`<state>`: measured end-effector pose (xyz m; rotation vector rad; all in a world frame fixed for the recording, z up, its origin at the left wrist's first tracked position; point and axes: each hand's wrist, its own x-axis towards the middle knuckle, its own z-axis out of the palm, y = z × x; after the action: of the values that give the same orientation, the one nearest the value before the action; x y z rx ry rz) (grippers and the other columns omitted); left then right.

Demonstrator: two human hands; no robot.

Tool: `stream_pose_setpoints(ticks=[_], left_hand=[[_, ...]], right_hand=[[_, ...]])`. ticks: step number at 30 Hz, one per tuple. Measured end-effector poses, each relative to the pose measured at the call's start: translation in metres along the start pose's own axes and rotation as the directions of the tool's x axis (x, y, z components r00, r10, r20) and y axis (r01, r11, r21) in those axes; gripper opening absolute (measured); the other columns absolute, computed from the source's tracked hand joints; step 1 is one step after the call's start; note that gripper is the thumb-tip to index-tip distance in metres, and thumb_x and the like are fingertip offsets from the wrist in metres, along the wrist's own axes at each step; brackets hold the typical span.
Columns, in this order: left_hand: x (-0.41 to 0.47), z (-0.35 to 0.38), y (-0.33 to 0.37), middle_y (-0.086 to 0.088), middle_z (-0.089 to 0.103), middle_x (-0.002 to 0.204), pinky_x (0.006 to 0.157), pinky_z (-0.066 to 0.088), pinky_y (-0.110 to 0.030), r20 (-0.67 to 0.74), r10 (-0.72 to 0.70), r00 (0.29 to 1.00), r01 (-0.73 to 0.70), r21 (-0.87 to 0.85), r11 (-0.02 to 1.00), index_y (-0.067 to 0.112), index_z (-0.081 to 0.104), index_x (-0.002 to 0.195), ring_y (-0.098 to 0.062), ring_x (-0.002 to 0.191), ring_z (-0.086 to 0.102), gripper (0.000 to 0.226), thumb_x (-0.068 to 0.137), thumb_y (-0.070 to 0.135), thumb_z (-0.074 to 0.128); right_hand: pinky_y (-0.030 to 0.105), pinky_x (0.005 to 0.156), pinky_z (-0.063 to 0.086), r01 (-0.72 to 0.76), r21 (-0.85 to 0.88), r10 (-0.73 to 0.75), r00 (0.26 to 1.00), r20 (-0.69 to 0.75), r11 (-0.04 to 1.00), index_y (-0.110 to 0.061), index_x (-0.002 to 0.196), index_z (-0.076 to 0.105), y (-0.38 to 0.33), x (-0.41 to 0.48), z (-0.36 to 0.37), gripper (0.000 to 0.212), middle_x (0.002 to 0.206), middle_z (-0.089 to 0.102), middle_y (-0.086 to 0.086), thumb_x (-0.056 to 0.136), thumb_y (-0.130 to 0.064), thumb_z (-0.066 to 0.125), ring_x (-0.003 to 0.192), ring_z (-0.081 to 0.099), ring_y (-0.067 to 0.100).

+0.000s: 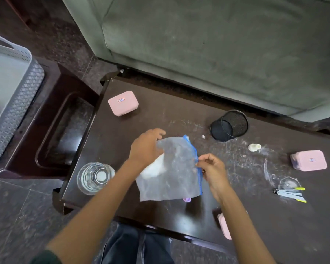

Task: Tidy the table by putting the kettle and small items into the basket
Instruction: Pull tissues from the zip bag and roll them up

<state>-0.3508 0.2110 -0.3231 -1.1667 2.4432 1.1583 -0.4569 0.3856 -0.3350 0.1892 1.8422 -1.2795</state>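
Translucent plastic zip bag (171, 168) with a blue seal is held above the dark table (160, 119) by both hands. The left hand (146, 147) grips its far edge, and the right hand (211, 168) pinches the blue strip. A glass jar (94, 178) stands at nine o'clock from the bag, the grey basket (13, 103) further at ten o'clock, and a pink box (123, 102) at eleven.

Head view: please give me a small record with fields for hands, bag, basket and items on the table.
left hand: holds the bag's far edge
right hand: pinches the blue zip edge
zip bag: clear, lifted over the table
basket: grey, left of the table
on table: two pink boxes, mesh cup, glass vessel
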Motion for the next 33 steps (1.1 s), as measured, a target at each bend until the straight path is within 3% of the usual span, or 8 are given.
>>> stream_pose_setpoints(ticks=[2, 5, 11, 20, 24, 27, 29, 33], left_hand=[[-0.023, 0.012, 0.012, 0.008, 0.064, 0.096, 0.079, 0.048, -0.033, -0.205, -0.065, 0.977, 0.027, -0.181, 0.983, 0.025, 0.061, 0.098, -0.013, 0.090, 0.056, 0.022, 0.080, 0.015, 0.062], [-0.054, 0.043, 0.030, 0.006, 0.063, 0.078, 0.080, 0.051, -0.040, 0.015, -0.173, 0.985, 0.156, -0.514, 0.843, 0.023, 0.060, 0.080, -0.012, 0.072, 0.058, 0.005, 0.083, 0.023, 0.063], [-0.073, 0.079, 0.050, 0.006, 0.066, 0.077, 0.075, 0.054, -0.031, 0.072, -0.194, 0.978, 0.200, -0.561, 0.803, 0.021, 0.058, 0.083, -0.008, 0.073, 0.063, 0.020, 0.075, 0.033, 0.072], [-0.071, 0.053, 0.039, 0.006, 0.049, 0.056, 0.057, 0.042, -0.028, -0.244, -0.304, 0.921, 0.095, -0.616, 0.782, 0.021, 0.049, 0.067, -0.012, 0.053, 0.046, 0.019, 0.083, 0.013, 0.056], [-0.075, 0.050, 0.025, 0.002, 0.056, 0.072, 0.066, 0.039, -0.010, -0.340, -0.309, 0.888, -0.002, -0.675, 0.737, 0.014, 0.055, 0.075, -0.008, 0.070, 0.051, 0.012, 0.081, 0.024, 0.052], [-0.077, 0.059, 0.016, 0.007, 0.062, 0.093, 0.085, 0.041, -0.016, -0.322, -0.205, 0.924, -0.061, -0.654, 0.754, 0.020, 0.058, 0.084, -0.011, 0.095, 0.057, 0.023, 0.076, 0.036, 0.045], [-0.081, 0.063, 0.016, 0.015, 0.060, 0.104, 0.093, 0.040, -0.020, -0.310, -0.146, 0.940, -0.088, -0.630, 0.771, 0.030, 0.055, 0.085, -0.006, 0.105, 0.054, 0.014, 0.078, 0.036, 0.045], [-0.089, 0.070, 0.021, 0.023, 0.055, 0.113, 0.097, 0.034, -0.013, -0.313, -0.101, 0.944, -0.105, -0.578, 0.809, 0.030, 0.057, 0.089, 0.002, 0.112, 0.047, 0.015, 0.083, 0.037, 0.045]], right_hand=[[0.022, 0.051, 0.040, -0.001, 0.062, 0.004, 0.999, -0.039, 0.998, -0.012, 0.063, 0.053, 0.003, -0.005, 0.000, 0.029, 0.061, 0.056, 0.002, 0.076, 0.014, 0.051, 0.056, 0.048, 0.014], [0.017, 0.051, 0.045, 0.009, 0.220, 0.000, 0.999, -0.043, 0.975, -0.011, 0.064, 0.054, 0.008, -0.018, 0.004, 0.031, 0.058, 0.059, -0.001, 0.075, 0.017, 0.049, 0.053, 0.053, 0.011], [0.024, 0.060, 0.056, -0.083, 0.493, 0.074, 0.997, 0.039, 0.866, -0.002, 0.068, 0.064, 0.018, -0.029, 0.010, 0.024, 0.063, 0.068, 0.006, 0.080, 0.009, 0.046, 0.060, 0.065, 0.016], [0.019, 0.060, 0.047, 0.117, -0.116, -0.140, 0.966, -0.218, 0.986, -0.017, 0.063, 0.067, 0.022, -0.015, 0.014, 0.040, 0.066, 0.068, 0.004, 0.078, 0.016, 0.049, 0.050, 0.055, -0.001], [0.008, 0.058, 0.038, 0.160, -0.566, -0.306, 0.936, -0.174, 0.809, -0.005, 0.077, 0.073, 0.024, -0.014, 0.011, 0.021, 0.089, 0.066, 0.017, 0.077, 0.009, 0.056, 0.062, 0.058, 0.005], [0.028, 0.067, 0.046, 0.265, -0.819, -0.512, 0.858, -0.040, 0.508, -0.004, 0.083, 0.074, 0.012, -0.027, 0.014, 0.018, 0.088, 0.059, 0.013, 0.074, 0.005, 0.061, 0.082, 0.059, 0.028], [0.023, 0.064, 0.046, 0.450, -0.779, -0.616, 0.781, 0.105, 0.437, -0.004, 0.077, 0.074, 0.000, -0.036, 0.020, 0.016, 0.077, 0.065, 0.010, 0.071, 0.004, 0.061, 0.069, 0.060, 0.021], [0.023, 0.055, 0.039, 0.417, -0.607, -0.285, 0.908, 0.307, 0.676, -0.005, 0.074, 0.069, -0.006, -0.036, 0.041, 0.022, 0.058, 0.055, -0.005, 0.081, 0.008, 0.051, 0.054, 0.049, 0.002]])
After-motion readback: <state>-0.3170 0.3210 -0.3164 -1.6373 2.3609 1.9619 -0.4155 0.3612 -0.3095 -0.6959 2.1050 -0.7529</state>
